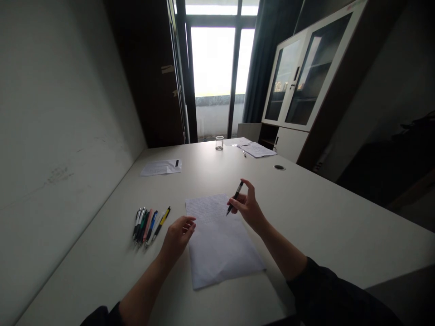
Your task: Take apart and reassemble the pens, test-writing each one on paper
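A black pen [234,198] is gripped in my right hand [250,208]. Its tip points down over the paper, and my index finger is at its top end. Under it lies a white sheet of paper [220,253], its upper part covered in lines of handwriting and its lower part blank. My left hand [178,233] hovers by the sheet's left edge, fingers loosely bent, thumb apart, nothing held. To its left several pens [145,226] lie side by side in a bunch, among them a yellow and black pen [161,222] and a blue pen [151,225].
On the white table [326,213] a clear glass [219,143] stands at the far edge. Papers [258,149] with a pen [244,153] lie at the far right, another sheet [161,167] at the far left. A wall runs along the left side; a cabinet [306,81] stands right.
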Available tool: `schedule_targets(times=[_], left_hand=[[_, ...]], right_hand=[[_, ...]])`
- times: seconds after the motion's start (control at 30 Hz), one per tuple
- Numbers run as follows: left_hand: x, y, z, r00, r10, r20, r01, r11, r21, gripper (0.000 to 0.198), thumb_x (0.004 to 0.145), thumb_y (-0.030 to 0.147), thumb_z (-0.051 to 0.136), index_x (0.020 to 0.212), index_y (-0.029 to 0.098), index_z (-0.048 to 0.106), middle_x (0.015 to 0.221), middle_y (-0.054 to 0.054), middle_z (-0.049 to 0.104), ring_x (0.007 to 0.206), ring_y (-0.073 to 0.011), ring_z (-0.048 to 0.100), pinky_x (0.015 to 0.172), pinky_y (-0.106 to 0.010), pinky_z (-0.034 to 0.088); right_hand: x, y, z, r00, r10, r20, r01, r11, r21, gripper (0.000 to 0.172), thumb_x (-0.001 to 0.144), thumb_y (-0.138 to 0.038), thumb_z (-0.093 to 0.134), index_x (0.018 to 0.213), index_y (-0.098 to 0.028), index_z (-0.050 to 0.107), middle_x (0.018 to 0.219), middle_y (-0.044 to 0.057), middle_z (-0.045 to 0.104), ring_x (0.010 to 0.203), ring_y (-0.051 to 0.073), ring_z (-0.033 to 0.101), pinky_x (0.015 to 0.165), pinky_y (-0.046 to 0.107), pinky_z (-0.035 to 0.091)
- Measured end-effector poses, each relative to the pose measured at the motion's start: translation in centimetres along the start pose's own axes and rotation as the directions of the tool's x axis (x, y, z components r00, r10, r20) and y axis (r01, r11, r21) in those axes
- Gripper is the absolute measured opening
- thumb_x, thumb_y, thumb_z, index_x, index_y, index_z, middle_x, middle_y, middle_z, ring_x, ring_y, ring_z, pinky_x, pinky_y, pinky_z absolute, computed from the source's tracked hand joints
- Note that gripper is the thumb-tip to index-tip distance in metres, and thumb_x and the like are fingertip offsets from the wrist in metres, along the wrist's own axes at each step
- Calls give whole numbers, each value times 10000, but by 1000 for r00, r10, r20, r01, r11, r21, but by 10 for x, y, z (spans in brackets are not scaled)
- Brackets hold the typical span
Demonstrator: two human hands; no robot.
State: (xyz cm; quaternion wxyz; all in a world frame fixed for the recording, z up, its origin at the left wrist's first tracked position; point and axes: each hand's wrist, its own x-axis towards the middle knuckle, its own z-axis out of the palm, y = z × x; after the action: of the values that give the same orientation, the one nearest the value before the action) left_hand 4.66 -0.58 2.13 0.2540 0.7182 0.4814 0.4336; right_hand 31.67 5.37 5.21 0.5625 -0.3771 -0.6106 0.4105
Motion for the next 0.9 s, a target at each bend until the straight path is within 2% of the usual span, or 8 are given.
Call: schedule_targets(times=[0.2, 0.27, 0.33, 0.4, 0.47, 0.63, 0.77, 0.9], left_hand=[[-1, 3, 1, 994, 84, 65, -88, 994, 57, 148, 925, 243, 521, 979, 202, 652, 929, -51, 649, 833, -170, 646, 731, -303, 575], [-1, 3, 2, 988, 122, 96, -131, 986, 104, 139, 915, 229, 534, 982, 214, 655, 952, -55, 644, 871, -183, 631, 763, -323, 572], [-2, 3, 3, 978, 159, 136, -182, 967, 178, 141, 899, 218, 563, 1001, 227, 660, 988, -62, 646, 931, -211, 612, 816, -369, 559], [-3, 2, 4, 964, 192, 181, -233, 941, 245, 170, 888, 219, 588, 1040, 240, 661, 1032, -69, 651, 987, -238, 592, 872, -423, 534], [-4, 1, 5, 949, 219, 226, -278, 919, 279, 212, 889, 234, 599, 1092, 253, 654, 1099, -76, 645, 1063, -260, 569, 925, -468, 505], [-7, -6, 4, 937, 211, 280, -307, 877, 368, 357, 877, 329, 631, 1231, 305, 595, 1311, -72, 554, 1332, -320, 376, 1040, -566, 406], [-12, -10, 3, 941, 151, 303, -280, 851, 444, 464, 864, 435, 635, 1301, 312, 539, 1412, -83, 470, 1385, -340, 298, 1070, -596, 357], [-13, -11, 3, 939, 140, 313, -280, 839, 466, 458, 882, 473, 596, 1303, 302, 540, 1412, -93, 477, 1371, -328, 336, 1082, -586, 342]], right_hand=[[4, 6, 2, 998, 2, -55, 1, 999, 53, 1032, 776, -420, 725, 1481, -296, -19, 787, -22, 666, 514, 144, 612, 516, 307, 539], [5, 9, 2, 999, 25, -48, -23, 999, 40, 878, 760, -430, 737, 1435, -262, 202, 792, -17, 649, 521, 135, 602, 512, 294, 531], [5, 11, 3, 998, 56, -16, -56, 998, -7, 557, 749, -442, 740, 1181, -190, 494, 753, -14, 618, 522, 122, 586, 508, 271, 517], [4, 13, 5, 995, 94, 24, -92, 993, -78, 357, 756, -450, 726, 894, -162, 566, 690, -15, 584, 520, 118, 582, 501, 251, 502], [2, 15, 9, 991, 126, 49, -120, 986, -118, 329, 776, -459, 698, 786, -168, 545, 659, -22, 559, 516, 120, 588, 490, 240, 497], [0, 23, 17, 977, 192, 90, -187, 980, -63, 292, 835, -448, 597, 785, -161, 581, 684, 5, 586, 601, 146, 624, 574, 273, 556], [1, 32, 18, 954, 252, 162, -222, 958, -184, 379, 899, -454, 466, 855, -132, 662, 671, 40, 643, 578, 145, 624, 484, 217, 485], [1, 36, 22, 933, 303, 193, -247, 931, -267, 373, 879, -449, 504, 777, -136, 678, 600, 24, 646, 487, 119, 579, 437, 200, 433]])
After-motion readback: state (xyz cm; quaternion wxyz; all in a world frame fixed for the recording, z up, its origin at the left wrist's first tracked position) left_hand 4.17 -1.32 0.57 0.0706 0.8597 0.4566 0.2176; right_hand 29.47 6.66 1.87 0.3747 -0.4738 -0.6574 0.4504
